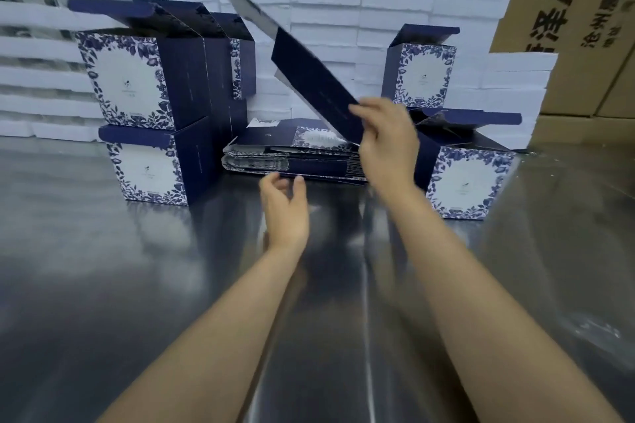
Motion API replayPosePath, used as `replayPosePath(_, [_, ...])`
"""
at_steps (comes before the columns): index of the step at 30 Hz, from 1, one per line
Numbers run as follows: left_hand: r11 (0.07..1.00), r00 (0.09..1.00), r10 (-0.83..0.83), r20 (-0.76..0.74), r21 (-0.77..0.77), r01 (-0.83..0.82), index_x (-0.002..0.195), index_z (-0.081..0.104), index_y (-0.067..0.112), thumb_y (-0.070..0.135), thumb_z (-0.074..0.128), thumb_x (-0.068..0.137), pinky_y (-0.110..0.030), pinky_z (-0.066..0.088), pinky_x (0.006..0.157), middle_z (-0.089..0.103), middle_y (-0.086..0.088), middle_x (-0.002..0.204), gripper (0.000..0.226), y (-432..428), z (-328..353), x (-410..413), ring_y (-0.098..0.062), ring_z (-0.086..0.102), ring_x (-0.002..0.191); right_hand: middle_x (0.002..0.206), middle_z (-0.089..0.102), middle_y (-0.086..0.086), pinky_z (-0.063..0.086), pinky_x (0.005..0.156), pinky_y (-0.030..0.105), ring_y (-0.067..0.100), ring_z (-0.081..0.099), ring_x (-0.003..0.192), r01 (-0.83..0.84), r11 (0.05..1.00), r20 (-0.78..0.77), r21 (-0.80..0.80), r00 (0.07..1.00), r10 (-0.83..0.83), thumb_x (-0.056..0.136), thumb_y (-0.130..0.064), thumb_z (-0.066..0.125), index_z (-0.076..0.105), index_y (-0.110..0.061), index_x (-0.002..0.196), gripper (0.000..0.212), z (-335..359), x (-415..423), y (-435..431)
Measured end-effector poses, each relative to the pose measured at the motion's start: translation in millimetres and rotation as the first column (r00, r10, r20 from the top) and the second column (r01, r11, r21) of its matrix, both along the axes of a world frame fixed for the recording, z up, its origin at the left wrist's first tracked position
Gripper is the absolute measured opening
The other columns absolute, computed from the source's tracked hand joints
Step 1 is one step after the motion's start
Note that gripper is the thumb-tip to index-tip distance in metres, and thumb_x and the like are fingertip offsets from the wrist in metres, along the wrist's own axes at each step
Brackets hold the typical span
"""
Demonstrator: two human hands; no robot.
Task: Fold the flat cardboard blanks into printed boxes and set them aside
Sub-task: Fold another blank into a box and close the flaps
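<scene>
Item: flat blank (309,79), tilted above the blank stack (295,161), pinched at its lower corner by the right hand (385,137). Left hand (285,206) loose-fingered, empty, before the stack. Risk: one-corner hold may let the blank swing into folded boxes (144,79) left of the stack.

A packing room or warehouse: a shiny steel worktable (103,285) fills the lower frame, white foam slabs (326,10) are stacked across the back, and brown shipping cartons (567,27) with printed Chinese characters stand at upper right.
</scene>
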State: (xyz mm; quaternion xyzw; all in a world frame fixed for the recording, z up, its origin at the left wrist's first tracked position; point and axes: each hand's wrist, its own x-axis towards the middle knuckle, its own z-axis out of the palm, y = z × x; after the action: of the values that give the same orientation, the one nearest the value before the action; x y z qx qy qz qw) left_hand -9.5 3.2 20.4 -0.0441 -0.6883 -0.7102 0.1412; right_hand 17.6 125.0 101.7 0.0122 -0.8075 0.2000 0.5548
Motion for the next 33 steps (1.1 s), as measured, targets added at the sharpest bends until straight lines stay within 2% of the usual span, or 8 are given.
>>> replayPosePath(5, [1.000, 0.999, -0.027, 0.032, -0.008, 0.027, 0.152, 0.020, 0.012, 0.044, 0.048, 0.098, -0.037, 0.019, 0.118, 0.025, -0.006, 0.156, 0.069, -23.3, 6.4, 8.0, -0.019, 0.022, 0.144, 0.100, 0.070, -0.004, 0.052, 0.077, 0.024, 0.003, 0.062, 0.086, -0.085, 0.970, 0.277, -0.229, 0.949, 0.148, 0.085, 0.006, 0.049, 0.073, -0.017, 0.110, 0.042, 70.3, 64.6, 6.1])
replayPosePath(13, [0.809, 0.831, -0.545, 0.110, 0.332, 0.486, 0.148, 0.029, 0.031, 0.071, 0.038, 0.085, -0.048, 0.029, 0.114, 0.041, 0.002, 0.151, 0.075, -14.7, 24.6, 33.1, -0.015, 0.044, 0.134, 0.092, 0.055, -0.016, 0.047, 0.051, 0.016, -0.003, 0.058, 0.059, -0.245, 0.903, 0.552, -0.352, 0.725, 0.412, 0.090, -0.005, 0.052, 0.051, -0.039, 0.135, 0.057, 68.9, 116.8, 4.5])
replayPosePath(17, [0.714, 0.769, -0.639, 0.026, 0.392, 0.580, 0.140, 0.042, 0.024, 0.054, 0.065, 0.080, -0.041, 0.053, 0.094, 0.063, 0.001, 0.130, 0.071, -10.9, 22.4, 42.5, -0.018, 0.064, 0.114, 0.106, 0.047, -0.005, 0.046, 0.088, 0.029, 0.009, 0.050, 0.087, -0.215, 0.950, 0.467, -0.228, 0.831, 0.301, 0.090, -0.019, 0.057, 0.045, -0.031, 0.142, 0.055, 19.8, 95.7, -9.5])
replayPosePath(21, [0.815, 0.860, -0.509, 0.025, 0.334, 0.473, 0.135, 0.048, 0.019, 0.021, 0.075, 0.084, -0.043, 0.053, 0.095, 0.066, -0.001, 0.125, 0.058, -21.3, 12.4, 34.0, -0.020, 0.065, 0.112, 0.115, 0.043, -0.003, 0.035, 0.107, 0.031, 0.011, 0.038, 0.113, -0.248, 0.920, 0.258, -0.304, 0.908, 0.330, 0.094, -0.024, 0.060, 0.062, -0.018, 0.127, 0.033, -29.1, 72.7, -6.3])
replayPosePath(25, [0.877, 0.918, -0.384, 0.099, 0.349, 0.329, 0.140, 0.042, 0.021, 0.008, 0.074, 0.083, -0.036, 0.060, 0.077, 0.070, 0.002, 0.108, 0.066, -43.7, 18.3, 14.0, -0.018, 0.073, 0.090, 0.147, 0.037, 0.002, 0.019, 0.113, 0.026, 0.018, 0.026, 0.138, -0.182, 0.978, 0.471, -0.099, 0.857, 0.207, 0.093, -0.034, 0.060, 0.053, -0.023, 0.136, 0.045, -66.0, 61.3, 14.7])
replayPosePath(27, [0.923, 0.913, -0.364, 0.183, 0.199, 0.328, 0.135, 0.047, 0.018, 0.004, 0.070, 0.085, -0.033, 0.059, 0.070, 0.070, -0.002, 0.108, 0.057, -51.7, 14.6, 6.2, -0.018, 0.072, 0.083, 0.154, 0.032, 0.000, 0.016, 0.117, 0.037, 0.019, 0.022, 0.142, -0.173, 0.985, 0.646, 0.024, 0.755, 0.117, 0.097, -0.041, 0.051, 0.042, -0.028, 0.144, 0.050, -84.2, 57.6, 17.7])
replayPosePath(30, [0.915, 0.935, -0.230, 0.271, -0.267, 0.302, 0.125, 0.053, 0.005, 0.007, 0.073, 0.084, -0.039, 0.051, 0.092, 0.060, -0.015, 0.129, 0.046, -58.1, 3.5, -2.1, -0.029, 0.063, 0.105, 0.154, 0.033, -0.007, 0.020, 0.112, 0.043, 0.020, 0.024, 0.141, -0.146, 0.981, 0.816, 0.128, 0.577, -0.021, 0.098, -0.050, 0.040, 0.041, -0.035, 0.144, 0.048, -94.6, 49.6, 15.2])
replayPosePath(33, [0.519, 0.995, -0.086, 0.047, -0.850, 0.085, 0.138, 0.038, 0.008, 0.019, 0.073, 0.082, -0.046, 0.016, 0.116, 0.018, -0.014, 0.156, 0.067, -55.8, 3.7, -3.0, -0.032, 0.025, 0.142, 0.143, 0.045, -0.012, 0.028, 0.099, 0.040, 0.021, 0.034, 0.131, -0.165, 0.970, 0.851, 0.177, 0.520, -0.067, 0.097, -0.047, 0.042, 0.054, -0.040, 0.132, 0.038, -85.2, 44.9, 10.4])
